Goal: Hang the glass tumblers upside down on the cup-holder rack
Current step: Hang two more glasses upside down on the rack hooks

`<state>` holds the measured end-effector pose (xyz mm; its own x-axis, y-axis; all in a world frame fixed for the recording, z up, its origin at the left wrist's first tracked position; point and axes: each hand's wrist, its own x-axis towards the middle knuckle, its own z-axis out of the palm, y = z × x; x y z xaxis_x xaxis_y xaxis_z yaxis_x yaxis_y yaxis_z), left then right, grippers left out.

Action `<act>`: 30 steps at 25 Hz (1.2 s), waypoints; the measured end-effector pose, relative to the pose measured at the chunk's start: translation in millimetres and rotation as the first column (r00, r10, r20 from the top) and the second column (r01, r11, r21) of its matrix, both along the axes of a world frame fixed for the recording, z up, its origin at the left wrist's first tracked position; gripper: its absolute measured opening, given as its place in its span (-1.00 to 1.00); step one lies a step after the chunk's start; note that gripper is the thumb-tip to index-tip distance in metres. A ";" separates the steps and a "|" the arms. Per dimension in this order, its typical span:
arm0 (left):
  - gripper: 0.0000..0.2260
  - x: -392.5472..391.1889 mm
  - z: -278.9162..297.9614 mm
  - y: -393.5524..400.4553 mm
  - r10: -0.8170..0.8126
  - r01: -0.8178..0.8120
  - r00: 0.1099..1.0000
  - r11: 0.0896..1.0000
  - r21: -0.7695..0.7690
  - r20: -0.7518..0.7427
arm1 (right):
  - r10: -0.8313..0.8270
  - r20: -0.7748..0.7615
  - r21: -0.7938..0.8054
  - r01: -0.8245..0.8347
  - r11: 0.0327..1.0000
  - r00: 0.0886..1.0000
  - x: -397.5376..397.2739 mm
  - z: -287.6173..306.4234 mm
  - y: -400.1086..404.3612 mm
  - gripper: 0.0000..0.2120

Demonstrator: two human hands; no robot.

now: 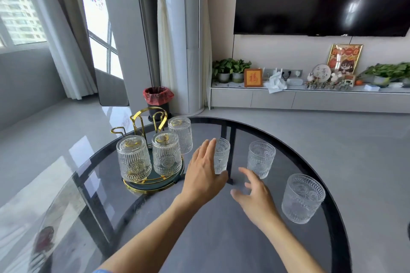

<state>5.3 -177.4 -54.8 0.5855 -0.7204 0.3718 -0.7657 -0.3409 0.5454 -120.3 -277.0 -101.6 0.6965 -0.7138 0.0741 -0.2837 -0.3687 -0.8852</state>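
Observation:
A gold wire cup-holder rack (142,121) stands on a dark round tray at the table's left. Three embossed glass tumblers hang upside down on it: front left (133,162), front right (166,154), back right (180,134). Three tumblers stand upright on the table: one (221,156) beside the rack, one (261,158) further right, one (302,198) nearest on the right. My left hand (203,172) is spread flat against the left side of the first upright tumbler. My right hand (254,194) hovers open just in front of the middle tumbler, holding nothing.
The round dark glass table (221,239) has a black rim; its edge curves close behind the upright tumblers. Two rack pegs at the back left stand bare. A bin with a red liner (158,97) sits on the floor beyond the table.

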 end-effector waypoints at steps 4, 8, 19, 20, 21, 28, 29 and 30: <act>-0.16 17.4 -15.5 -30.9 0.127 -0.126 0.992 0.985 0.115 -0.006 | -0.010 0.028 0.277 0.002 0.961 1.000 -4.6 -27.0 3.7 -0.39; -0.12 34.2 -25.5 -61.8 0.222 -0.201 0.943 0.974 0.108 -0.247 | 0.003 0.062 0.199 -0.016 0.980 0.998 -2.5 -37.5 7.0 -0.42; -0.24 5.1 8.7 -10.1 0.031 -0.103 0.943 0.973 -0.204 -0.331 | -0.271 0.334 0.776 -0.100 0.623 0.902 12.0 -0.4 13.0 -0.74; -0.26 4.7 18.7 1.2 -0.022 -0.070 0.942 0.963 -0.260 -0.335 | -0.248 0.387 0.825 -0.214 0.522 0.888 20.3 12.4 18.0 -0.70; -0.28 5.8 30.0 12.3 -0.069 -0.037 0.940 0.952 -0.302 -0.333 | -0.217 0.439 0.842 -0.315 0.439 0.872 29.0 26.7 23.4 -0.64; -0.23 65.1 97.4 79.5 -0.269 0.144 0.905 0.923 -0.358 -0.330 | -0.080 0.592 0.755 -0.517 0.403 0.802 79.1 122.9 47.3 -0.51; -0.19 74.9 101.6 85.6 -0.268 0.181 0.924 0.935 -0.306 -0.272 | -0.080 0.566 0.761 -0.483 0.433 0.821 86.7 132.7 48.5 -0.49; -0.16 84.8 104.9 90.2 -0.258 0.198 0.941 0.944 -0.264 -0.217 | -0.082 0.540 0.763 -0.447 0.467 0.837 95.1 142.3 49.3 -0.48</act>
